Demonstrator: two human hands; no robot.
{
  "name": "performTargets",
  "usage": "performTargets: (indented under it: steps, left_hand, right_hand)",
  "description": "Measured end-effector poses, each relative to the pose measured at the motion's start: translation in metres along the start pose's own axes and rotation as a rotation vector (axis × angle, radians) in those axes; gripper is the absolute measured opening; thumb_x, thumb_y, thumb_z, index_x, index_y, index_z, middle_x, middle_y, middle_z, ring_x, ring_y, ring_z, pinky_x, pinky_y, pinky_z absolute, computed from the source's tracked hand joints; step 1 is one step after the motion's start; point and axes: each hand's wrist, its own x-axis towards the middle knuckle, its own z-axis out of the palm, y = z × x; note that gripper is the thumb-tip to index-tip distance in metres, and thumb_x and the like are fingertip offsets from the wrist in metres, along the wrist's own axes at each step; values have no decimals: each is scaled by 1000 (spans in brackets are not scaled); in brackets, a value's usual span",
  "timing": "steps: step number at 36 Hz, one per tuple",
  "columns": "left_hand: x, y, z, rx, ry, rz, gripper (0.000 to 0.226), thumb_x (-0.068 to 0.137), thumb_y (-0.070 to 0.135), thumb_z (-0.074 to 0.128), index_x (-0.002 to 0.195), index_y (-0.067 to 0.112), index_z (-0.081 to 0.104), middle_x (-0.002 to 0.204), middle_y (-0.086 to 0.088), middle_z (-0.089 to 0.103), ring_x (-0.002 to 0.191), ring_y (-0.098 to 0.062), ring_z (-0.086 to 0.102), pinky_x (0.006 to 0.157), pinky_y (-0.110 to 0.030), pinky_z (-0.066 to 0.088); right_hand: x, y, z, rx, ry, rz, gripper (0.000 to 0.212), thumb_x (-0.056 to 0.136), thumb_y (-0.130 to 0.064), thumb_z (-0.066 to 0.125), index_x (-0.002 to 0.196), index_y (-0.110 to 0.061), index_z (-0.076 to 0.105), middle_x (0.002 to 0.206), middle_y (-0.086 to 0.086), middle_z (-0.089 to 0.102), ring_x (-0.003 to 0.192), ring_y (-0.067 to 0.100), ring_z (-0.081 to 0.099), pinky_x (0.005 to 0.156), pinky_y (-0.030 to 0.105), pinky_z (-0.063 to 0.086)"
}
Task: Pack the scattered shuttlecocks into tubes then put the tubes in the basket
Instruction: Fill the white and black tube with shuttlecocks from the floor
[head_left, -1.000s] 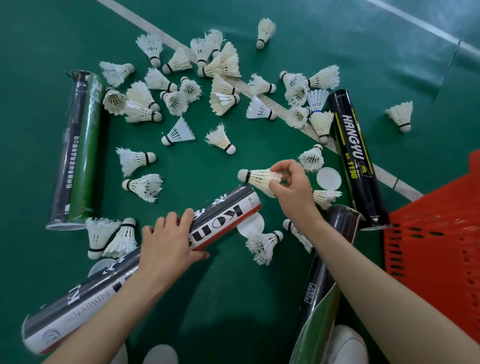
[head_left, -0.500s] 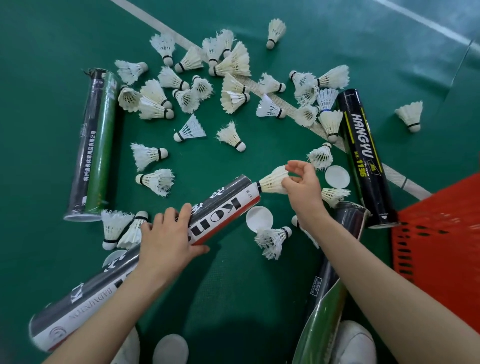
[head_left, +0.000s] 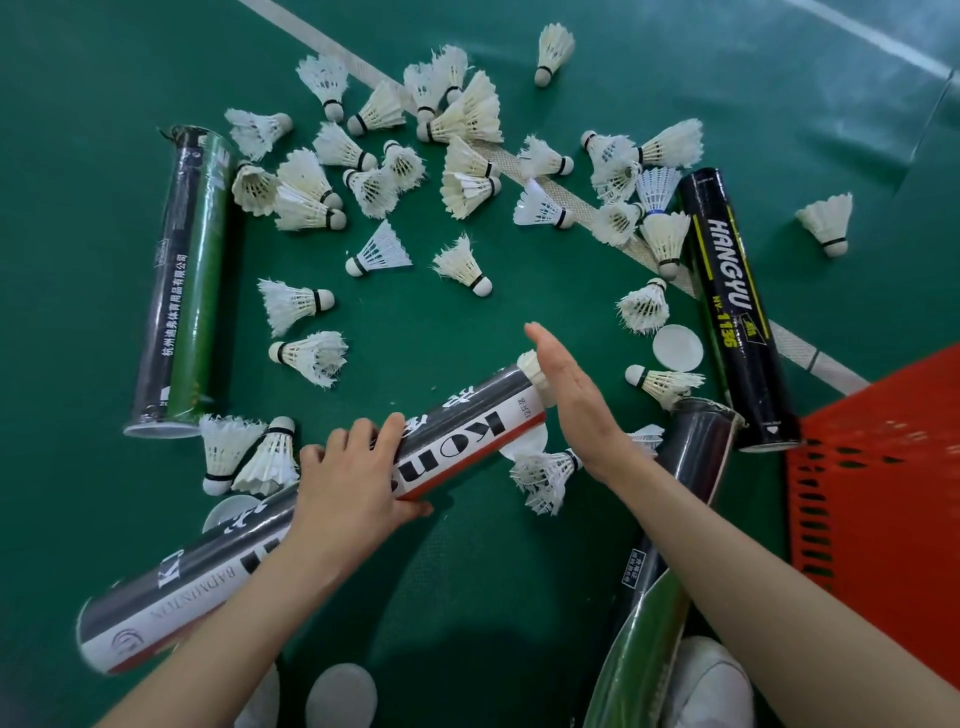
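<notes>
Shuttlecock (head_left: 531, 364) is poking from the tube (head_left: 467, 436), which the left hand (head_left: 348, 483) is gripping; the flat, straight-fingered right hand (head_left: 571, 395) is best pushing straight inward.

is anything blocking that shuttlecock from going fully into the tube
Nothing visible does. The shuttlecock sits partly inside the tube mouth, with the right hand flat just behind it and the left hand gripping the tube.

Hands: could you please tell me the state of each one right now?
Left hand: closed, holding the tube.
Right hand: open, fingers straight, palm against the shuttlecock at the tube's mouth.
</notes>
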Motion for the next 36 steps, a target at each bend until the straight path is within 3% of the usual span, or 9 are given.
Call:
performTargets:
  steps: [4, 12, 16, 19, 22, 25, 30, 32, 36]
  left_hand:
    - [-2, 1, -1, 24, 16, 16, 95, 70, 74, 58, 144, 28, 19, 125, 5, 40, 117, -18, 40, 95, -35, 30]
    - [-4, 4, 0, -9, 19, 30, 96, 68, 75, 60, 143, 26, 25, 120, 5, 42, 114, -18, 41, 95, -34, 30]
    - [-5, 5, 4, 35, -24, 38, 96, 68, 75, 59, 143, 28, 22, 122, 5, 42, 115, -18, 41, 96, -34, 30]
    - [-1, 9, 8, 34, -56, 52, 93, 70, 72, 62, 142, 29, 23, 121, 3, 43, 114, -20, 42, 95, -35, 30]
    - [1, 11, 10, 46, -73, 59, 91, 70, 70, 63, 141, 29, 22, 121, 2, 43, 113, -21, 42, 96, -36, 30]
    - [0, 8, 11, 52, -65, 52, 91, 71, 71, 61, 141, 29, 21, 122, 2, 43, 113, -20, 42, 96, -35, 31]
    - [-2, 5, 12, 53, -54, 40, 92, 71, 71, 61, 142, 28, 21, 121, 2, 43, 113, -21, 42, 95, -35, 32]
    - [-2, 5, 13, 48, -54, 36, 92, 71, 71, 61, 142, 28, 21, 121, 2, 43, 113, -20, 42, 95, -35, 31]
    - [-2, 4, 13, 33, -50, 24, 94, 70, 72, 61, 143, 28, 21, 123, 2, 43, 115, -21, 42, 96, -35, 32]
  right_hand:
    - [-6, -6, -2, 16, -16, 74, 54, 102, -48, 15, 148, -27, 32, 157, -13, 21, 128, -11, 16, 102, 13, 8]
    - [-24, -4, 17, 51, -85, 91, 66, 92, -60, 15, 151, -32, 19, 155, -19, 20, 131, -11, 16, 108, 18, 10]
    - [-24, 5, 15, 94, -80, 160, 70, 88, -67, 17, 148, -33, 30, 154, -16, 28, 140, 2, 20, 115, 37, 11]
    - [-23, 13, 10, 36, -16, 169, 56, 95, -57, 26, 138, -27, 47, 140, -11, 49, 133, 11, 40, 113, 37, 28]
    - [-21, 22, -2, -130, 163, 115, 28, 101, -24, 43, 125, -17, 55, 119, -6, 58, 115, 12, 53, 98, 26, 43]
    - [-17, 31, -29, -455, 280, 58, 30, 95, -8, 50, 125, -13, 54, 123, -1, 54, 120, 13, 46, 103, 24, 35]
    - [-11, 52, -62, -1202, 27, 238, 49, 91, -18, 54, 137, -13, 38, 137, 8, 44, 131, 28, 33, 106, 38, 30]
    - [-14, 58, -60, -1324, -39, 313, 49, 88, -15, 53, 134, -9, 36, 135, 12, 46, 126, 31, 39, 101, 41, 35]
    - [-15, 61, -52, -1461, -40, 230, 38, 86, -13, 52, 121, -10, 38, 123, 9, 53, 115, 29, 48, 93, 39, 38]
